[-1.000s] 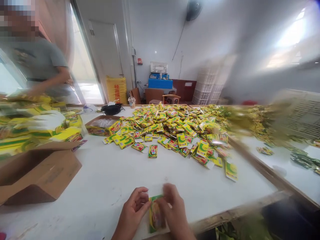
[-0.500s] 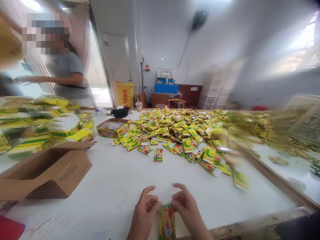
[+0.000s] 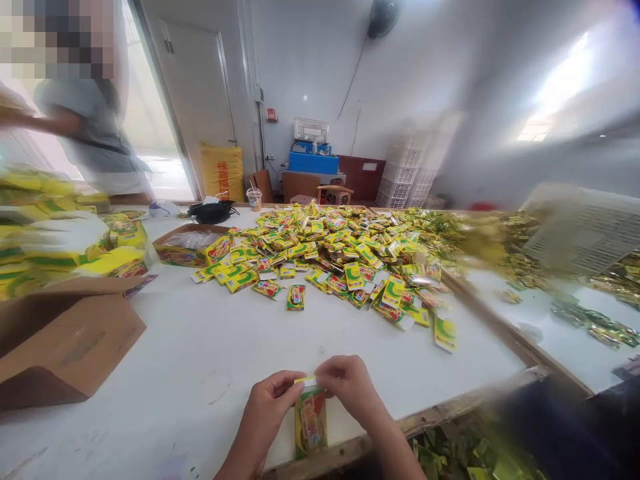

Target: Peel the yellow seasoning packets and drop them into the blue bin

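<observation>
My left hand (image 3: 267,407) and my right hand (image 3: 350,387) both pinch the top edge of one small yellow-green packet (image 3: 311,423) near the front edge of the white table (image 3: 200,347). The packet hangs upright between the two hands, its red and yellow print facing me. A big heap of the same packets (image 3: 340,257) lies farther back on the table, beyond arm's reach of the hands. One loose packet (image 3: 296,297) lies apart at the heap's near side.
An open cardboard box (image 3: 65,340) stands at the left, with stacked yellow packs (image 3: 60,247) behind it. A smaller filled box (image 3: 187,244) sits by the heap. Another person (image 3: 90,120) stands at the far left. A second table (image 3: 575,313) with packets and a white crate (image 3: 585,230) is on the right.
My hands have kept hold of the same packet and now pinch its top edge. The view has shifted; the person at the left has moved.
</observation>
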`<state>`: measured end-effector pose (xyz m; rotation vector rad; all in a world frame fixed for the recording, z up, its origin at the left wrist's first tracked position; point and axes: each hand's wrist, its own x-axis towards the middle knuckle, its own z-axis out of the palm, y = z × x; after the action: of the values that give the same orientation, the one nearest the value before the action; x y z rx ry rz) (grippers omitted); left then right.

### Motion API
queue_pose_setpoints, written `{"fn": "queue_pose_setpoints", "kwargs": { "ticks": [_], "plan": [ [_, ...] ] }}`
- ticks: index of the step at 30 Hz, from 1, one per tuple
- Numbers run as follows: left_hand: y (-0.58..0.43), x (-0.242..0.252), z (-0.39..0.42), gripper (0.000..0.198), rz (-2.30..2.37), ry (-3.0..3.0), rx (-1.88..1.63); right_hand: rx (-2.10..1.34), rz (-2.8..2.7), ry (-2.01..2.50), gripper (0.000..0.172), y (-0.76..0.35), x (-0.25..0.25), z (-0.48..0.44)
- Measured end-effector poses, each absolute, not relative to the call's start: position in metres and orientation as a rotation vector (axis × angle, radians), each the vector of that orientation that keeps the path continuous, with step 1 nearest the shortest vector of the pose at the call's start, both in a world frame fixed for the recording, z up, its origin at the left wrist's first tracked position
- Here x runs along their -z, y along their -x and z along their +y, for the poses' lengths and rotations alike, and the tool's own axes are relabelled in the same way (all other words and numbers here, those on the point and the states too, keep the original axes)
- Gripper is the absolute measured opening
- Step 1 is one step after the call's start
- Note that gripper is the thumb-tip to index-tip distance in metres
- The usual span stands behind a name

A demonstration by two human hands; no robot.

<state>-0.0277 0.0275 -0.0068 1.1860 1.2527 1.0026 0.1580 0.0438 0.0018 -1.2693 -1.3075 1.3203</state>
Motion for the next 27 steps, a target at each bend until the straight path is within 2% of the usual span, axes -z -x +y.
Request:
{"fn": "queue_pose_setpoints", "kwargs": {
  "ticks": [3, 12, 19, 27],
  "plan": [
    [0.030, 0.006, 0.025, 0.025, 1.222, -1.272, -1.000, -1.314, -1.357, 1.246, 0.007, -0.163, -0.004, 0.040],
    [0.038, 0.006, 0.019, 0.017, 1.122, -1.653, -1.088, -1.346, -1.473, 1.191, 0.010, -0.169, -0.009, 0.029],
    [0.035, 0.011, 0.014, 0.032, 1.151, -1.498, -1.026, -1.139, -1.511, 1.153, 0.015, -0.167, -0.005, 0.023],
    [0.029, 0.001, 0.004, 0.015, 1.156, -1.556, -1.131, -1.136, -1.579, 1.144, 0.006, -0.167, -0.006, 0.016]
  ]
}}
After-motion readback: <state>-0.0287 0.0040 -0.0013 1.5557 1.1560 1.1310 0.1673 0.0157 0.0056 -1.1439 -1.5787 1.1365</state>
